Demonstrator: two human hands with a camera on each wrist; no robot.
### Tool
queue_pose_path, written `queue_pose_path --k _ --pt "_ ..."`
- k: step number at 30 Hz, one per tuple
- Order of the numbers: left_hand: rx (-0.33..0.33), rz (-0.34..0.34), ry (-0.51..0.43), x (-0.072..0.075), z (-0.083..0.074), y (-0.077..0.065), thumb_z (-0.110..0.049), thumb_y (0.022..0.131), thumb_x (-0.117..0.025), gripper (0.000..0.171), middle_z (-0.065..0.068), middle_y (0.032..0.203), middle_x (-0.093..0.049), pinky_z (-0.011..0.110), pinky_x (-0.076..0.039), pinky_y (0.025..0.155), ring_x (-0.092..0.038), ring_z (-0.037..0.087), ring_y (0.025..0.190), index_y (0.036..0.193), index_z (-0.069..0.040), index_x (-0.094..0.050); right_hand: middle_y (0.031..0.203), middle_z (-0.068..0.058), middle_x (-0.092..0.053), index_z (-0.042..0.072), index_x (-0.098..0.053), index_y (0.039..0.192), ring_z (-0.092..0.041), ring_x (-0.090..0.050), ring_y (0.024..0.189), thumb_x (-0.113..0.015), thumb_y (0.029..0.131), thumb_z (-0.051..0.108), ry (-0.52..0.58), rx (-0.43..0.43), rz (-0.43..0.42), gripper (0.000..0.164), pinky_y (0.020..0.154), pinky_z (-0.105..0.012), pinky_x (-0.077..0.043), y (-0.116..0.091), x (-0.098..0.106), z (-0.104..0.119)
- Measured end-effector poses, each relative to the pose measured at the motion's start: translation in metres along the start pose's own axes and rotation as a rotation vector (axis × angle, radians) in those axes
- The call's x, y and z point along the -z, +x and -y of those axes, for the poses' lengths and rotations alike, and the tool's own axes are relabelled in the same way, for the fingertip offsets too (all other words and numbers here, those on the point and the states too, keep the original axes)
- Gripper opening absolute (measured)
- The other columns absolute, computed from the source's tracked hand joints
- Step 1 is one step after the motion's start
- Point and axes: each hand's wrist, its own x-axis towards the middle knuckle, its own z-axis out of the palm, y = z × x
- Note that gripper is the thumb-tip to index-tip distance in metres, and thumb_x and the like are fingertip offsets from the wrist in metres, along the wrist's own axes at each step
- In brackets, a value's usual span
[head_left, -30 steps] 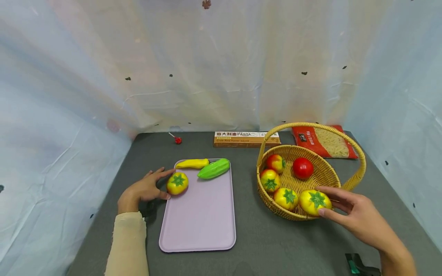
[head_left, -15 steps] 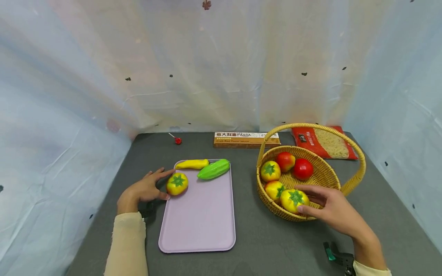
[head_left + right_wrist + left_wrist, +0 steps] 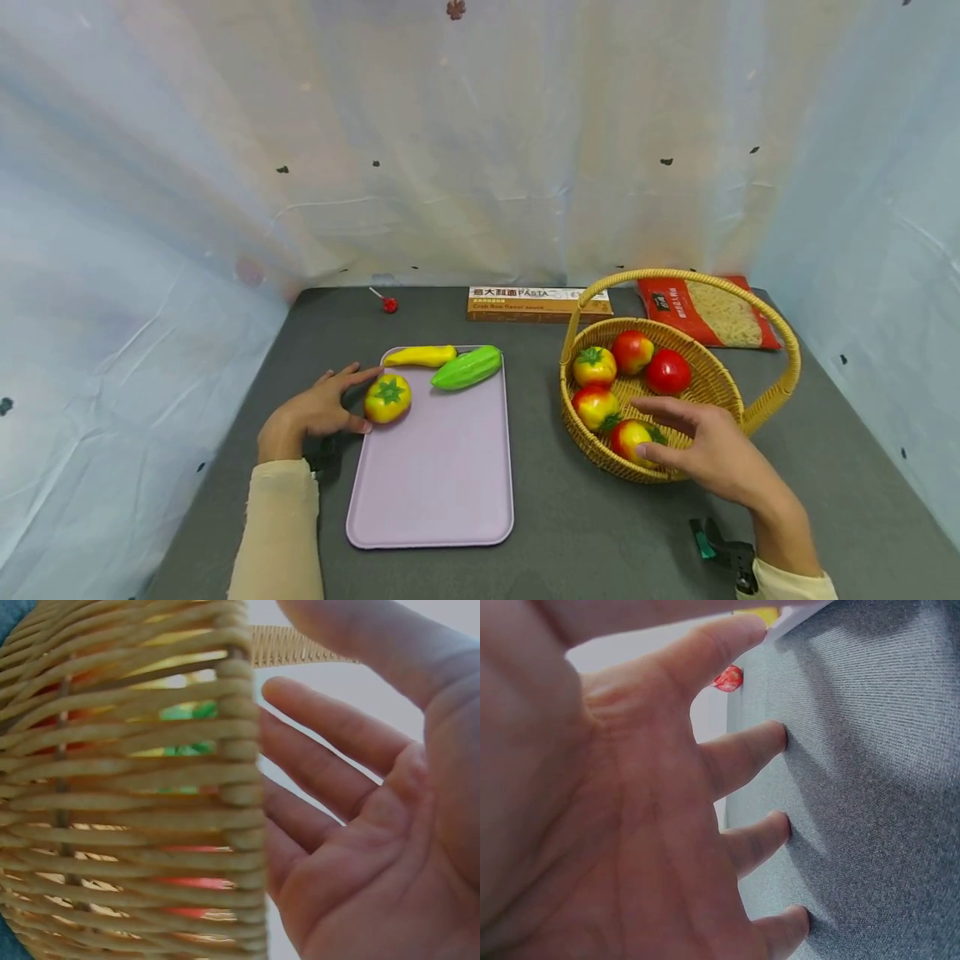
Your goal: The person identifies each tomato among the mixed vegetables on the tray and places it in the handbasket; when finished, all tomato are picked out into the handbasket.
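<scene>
My left hand point(image 3: 318, 408) lies spread at the left edge of a lilac tray point(image 3: 435, 475). In the left wrist view its fingertips point(image 3: 774, 733) touch the dark cloth. A yellow-red persimmon-like fruit point(image 3: 387, 398) with a green leafy top sits on the tray near that hand, beside a yellow pepper point(image 3: 420, 357) and a ridged green vegetable point(image 3: 467, 368). My right hand point(image 3: 720, 450) hovers over the near rim of a wicker basket point(image 3: 705, 390), fingers and thumb apart. Just under its thumb lies another persimmon-like fruit point(image 3: 628, 437), among several similar fruits and a red tomato-like one point(image 3: 668, 372).
An arched handle point(image 3: 783, 367) rises over the basket. Behind stand a pasta box point(image 3: 538, 307) and a red bag of pasta point(image 3: 712, 312). A red lollipop point(image 3: 389, 305) lies at the back left. Pale plastic sheeting point(image 3: 480, 167) walls in the dark table.
My right hand moved left over the basket with a fruit and let it go; that fruit now lies turned inside. The other fruits rolled and shifted. My left hand stayed put.
</scene>
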Motion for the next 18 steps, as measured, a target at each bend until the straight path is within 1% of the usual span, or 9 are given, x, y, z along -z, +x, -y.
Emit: queue_pose_path --k 3,5,7,10,13,16,18 --pt "-0.004 0.0 0.001 0.0 0.0 0.0 -0.03 0.076 -0.087 0.096 0.017 0.169 -0.01 0.086 -0.007 0.103 0.002 0.052 0.151 0.156 -0.036 -0.035 0.134 0.005 -0.066 0.03 -0.063 0.134 -0.02 -0.065 0.121 -0.077 0.087 0.042 0.023 0.02 -0.026 0.051 0.097 -0.02 -0.051 -0.001 0.003 0.004" --pt "-0.005 -0.001 0.002 0.0 0.001 0.0 -0.029 0.076 -0.086 0.095 0.017 0.169 -0.01 0.086 -0.007 0.103 0.003 0.052 0.151 0.156 -0.036 -0.035 0.132 0.008 -0.066 0.034 -0.063 0.133 -0.019 -0.066 0.12 -0.077 0.087 0.041 0.035 0.041 -0.038 0.048 0.096 -0.014 -0.048 0.0 0.005 0.008" --pt "-0.003 0.001 -0.001 0.0 0.001 0.0 -0.029 0.076 -0.086 0.095 0.017 0.169 -0.01 0.086 -0.007 0.103 0.003 0.052 0.151 0.156 -0.037 -0.035 0.131 0.01 -0.067 0.036 -0.062 0.132 -0.019 -0.066 0.119 -0.078 0.087 0.038 0.062 0.074 -0.039 0.047 0.096 -0.015 -0.049 0.003 0.005 0.015" --pt "0.002 0.002 -0.002 0.0 0.001 0.0 -0.029 0.076 -0.086 0.095 0.016 0.169 -0.01 0.086 -0.007 0.103 0.003 0.052 0.151 0.156 -0.037 -0.035 0.13 0.013 -0.067 0.036 -0.063 0.132 -0.02 -0.066 0.119 -0.08 0.086 0.032 0.108 0.143 -0.029 0.048 0.097 -0.021 -0.052 0.01 0.003 0.027" --pt "0.005 0.003 -0.001 0.0 0.002 0.0 -0.031 0.076 -0.087 0.095 0.016 0.169 -0.01 0.086 -0.007 0.103 0.003 0.052 0.151 0.156 -0.037 -0.035 0.131 0.008 -0.067 0.032 -0.063 0.133 -0.022 -0.065 0.121 -0.081 0.085 0.027 0.173 0.223 -0.001 0.051 0.099 -0.022 -0.052 0.02 -0.002 0.04" --pt "0.006 0.004 -0.002 0.0 0.001 0.0 -0.032 0.075 -0.087 0.096 0.016 0.169 -0.01 0.086 -0.007 0.102 0.003 0.052 0.151 0.156 -0.038 -0.035 0.133 0.008 -0.066 0.029 -0.063 0.135 -0.021 -0.063 0.123 -0.083 0.084 0.027 0.225 0.279 0.037 0.055 0.102 -0.021 -0.049 0.032 -0.011 0.055" --pt "0.005 0.005 -0.005 0.0 0.001 -0.001 -0.032 0.075 -0.087 0.095 0.015 0.169 -0.01 0.086 -0.007 0.102 0.003 0.052 0.151 0.156 -0.038 -0.035 0.134 0.01 -0.065 0.029 -0.062 0.136 -0.017 -0.062 0.124 -0.083 0.083 0.028 0.252 0.307 0.062 0.057 0.104 -0.025 -0.049 0.041 -0.018 0.066"
